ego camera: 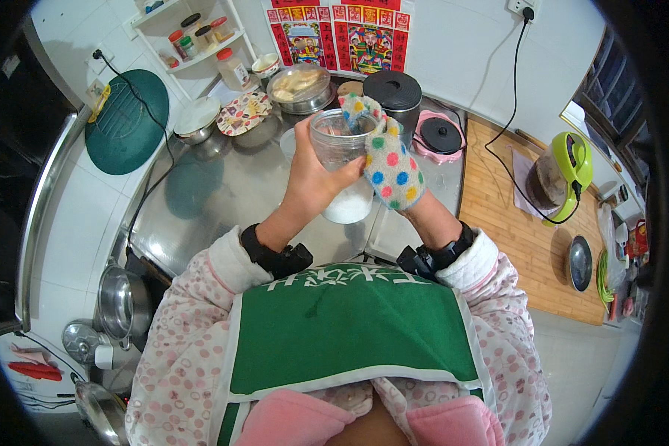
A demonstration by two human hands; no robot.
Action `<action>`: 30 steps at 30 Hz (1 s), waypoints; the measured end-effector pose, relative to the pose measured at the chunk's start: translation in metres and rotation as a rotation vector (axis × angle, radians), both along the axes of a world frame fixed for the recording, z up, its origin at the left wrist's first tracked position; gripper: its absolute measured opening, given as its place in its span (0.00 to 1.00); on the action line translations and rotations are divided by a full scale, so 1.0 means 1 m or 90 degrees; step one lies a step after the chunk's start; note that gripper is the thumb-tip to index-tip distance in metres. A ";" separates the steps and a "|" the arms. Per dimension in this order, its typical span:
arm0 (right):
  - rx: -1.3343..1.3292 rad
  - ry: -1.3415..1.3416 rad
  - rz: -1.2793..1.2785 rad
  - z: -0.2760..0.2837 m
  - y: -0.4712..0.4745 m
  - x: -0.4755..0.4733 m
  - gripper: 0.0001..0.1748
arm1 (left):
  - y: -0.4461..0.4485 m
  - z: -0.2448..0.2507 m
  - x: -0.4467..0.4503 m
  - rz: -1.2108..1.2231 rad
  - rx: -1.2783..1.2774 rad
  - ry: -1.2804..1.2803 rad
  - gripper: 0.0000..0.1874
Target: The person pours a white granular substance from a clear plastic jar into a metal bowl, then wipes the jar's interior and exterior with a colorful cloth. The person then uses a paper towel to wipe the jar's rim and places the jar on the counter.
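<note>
My left hand (316,175) is closed around a clear jar (334,153) with an open mouth, thumb across its front. My right hand (396,161) is covered by a polka-dot cloth (402,177), perhaps a mitt; part of the cloth reaches into the jar's mouth. The fingers beneath the cloth are hidden. Below the jar, a white round container or the jar's own whitish lower part (348,205) shows; I cannot tell which. Both hands are above the stainless steel counter (245,192).
Along the back stand a glass-lidded steel pot (298,89), a black lidded pot (393,92) and a patterned cover (244,114). On the right, a bamboo board (496,234) bears a green-handled electric kettle (557,178) and a dark bowl (580,263). Black cords hang on both sides.
</note>
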State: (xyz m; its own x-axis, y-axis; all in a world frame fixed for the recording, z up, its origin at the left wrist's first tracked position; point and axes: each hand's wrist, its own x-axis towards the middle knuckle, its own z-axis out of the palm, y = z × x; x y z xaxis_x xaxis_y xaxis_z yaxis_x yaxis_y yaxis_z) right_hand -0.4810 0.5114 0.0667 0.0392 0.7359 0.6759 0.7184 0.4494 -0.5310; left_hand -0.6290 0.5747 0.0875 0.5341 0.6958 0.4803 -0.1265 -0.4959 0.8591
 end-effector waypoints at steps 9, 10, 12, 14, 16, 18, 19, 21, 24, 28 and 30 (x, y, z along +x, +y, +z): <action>-0.066 -0.010 -0.031 0.025 -0.018 0.004 0.29 | -0.008 0.010 -0.011 -0.037 0.063 0.016 0.47; -0.045 -0.104 -0.071 0.026 -0.019 0.006 0.29 | -0.007 0.012 -0.013 -0.050 0.044 0.017 0.47; -0.075 -0.135 -0.080 0.026 -0.020 0.007 0.29 | -0.003 0.015 -0.015 -0.078 0.016 0.019 0.47; -0.174 -0.007 -0.019 0.023 -0.018 0.004 0.32 | -0.001 0.017 -0.016 -0.081 -0.019 0.027 0.46; 0.065 -0.570 -0.247 0.018 -0.013 -0.002 0.35 | -0.001 0.018 -0.016 -0.080 -0.054 0.027 0.46; 0.117 -0.405 -0.165 0.015 -0.009 -0.006 0.34 | -0.003 0.016 -0.016 -0.077 -0.087 0.020 0.45; 0.136 -0.316 -0.125 0.014 -0.008 -0.007 0.34 | -0.004 0.016 -0.015 -0.066 -0.065 0.022 0.45; 0.075 -0.316 -0.120 0.014 -0.006 -0.008 0.35 | -0.006 0.015 -0.016 -0.043 -0.026 0.029 0.45; 0.035 -0.237 -0.087 0.018 -0.008 -0.004 0.34 | -0.007 0.014 -0.017 -0.045 -0.020 0.025 0.44; 0.040 -0.145 -0.036 0.024 -0.011 -0.005 0.32 | -0.004 0.014 -0.018 -0.073 -0.012 0.006 0.44; 0.030 -0.200 -0.082 0.023 -0.011 -0.010 0.32 | -0.002 0.014 -0.018 -0.069 -0.014 0.006 0.45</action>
State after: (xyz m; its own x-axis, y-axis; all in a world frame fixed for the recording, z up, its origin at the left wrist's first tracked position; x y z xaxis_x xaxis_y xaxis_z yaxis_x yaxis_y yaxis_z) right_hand -0.4905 0.5003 0.0899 -0.0857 0.7062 0.7028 0.8959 0.3632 -0.2557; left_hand -0.6465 0.5725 0.1012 0.6110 0.6443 0.4600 -0.1694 -0.4613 0.8709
